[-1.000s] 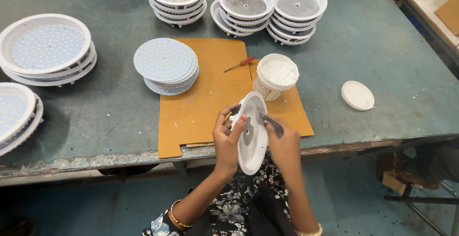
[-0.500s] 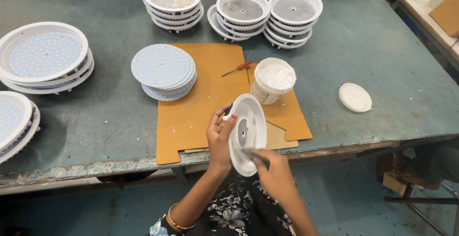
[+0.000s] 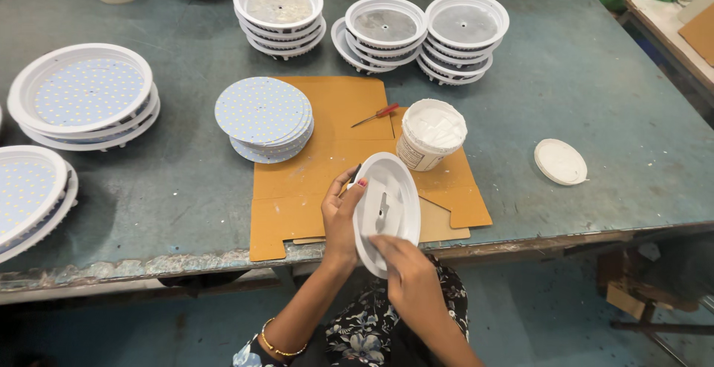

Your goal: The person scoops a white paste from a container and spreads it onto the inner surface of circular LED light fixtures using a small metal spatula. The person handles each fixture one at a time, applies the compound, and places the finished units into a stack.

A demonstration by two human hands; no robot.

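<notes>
while hands (image 3: pixel 372 255) grip housing (image 3: pixel 387 207), white tub (image 3: pixel 430 138) beyond

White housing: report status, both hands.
Left hand grips white housing by its rim, tilted above cardboard. Right hand on lower edge. Paste tub close behind.

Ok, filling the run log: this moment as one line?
left hand: holds white round housing | right hand: on its lower rim | paste tub: open, on cardboard

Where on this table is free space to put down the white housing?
Bare table lies right of the white tub, around the loose lid. Another patch lies between the disc stack and the left housings. The far edge, with the housing stacks, is crowded.
</notes>
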